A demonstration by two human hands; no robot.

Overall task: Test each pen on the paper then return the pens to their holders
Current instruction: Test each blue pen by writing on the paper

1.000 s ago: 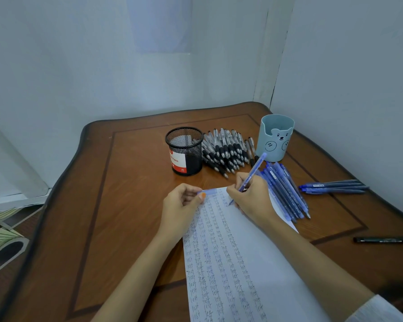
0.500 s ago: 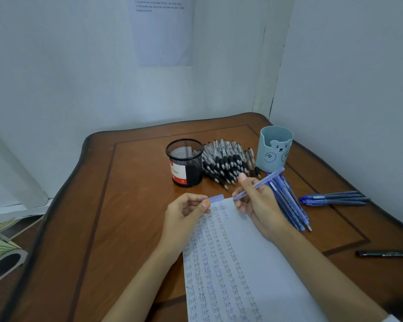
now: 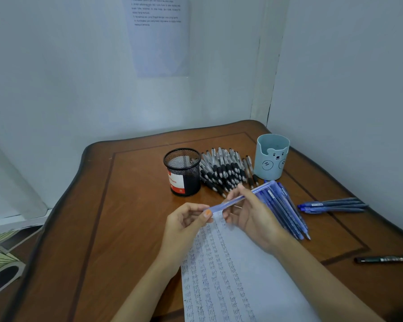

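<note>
A translucent blue pen is held level above the top of the paper, which is covered in rows of the word "test". My right hand grips the pen's barrel. My left hand pinches the cap end of the same pen. Behind stand a black mesh holder and a light blue bear holder. A pile of black-and-silver pens lies between them. Several blue pens lie right of my right hand.
Three more blue pens lie further right, and a black pen near the table's right edge. The wooden table sits in a corner between two pale walls. A printed sheet hangs on the back wall.
My right hand lifted the pen off the paper and turned it level. My left hand, holding the cap, came up to the pen's tip end.
</note>
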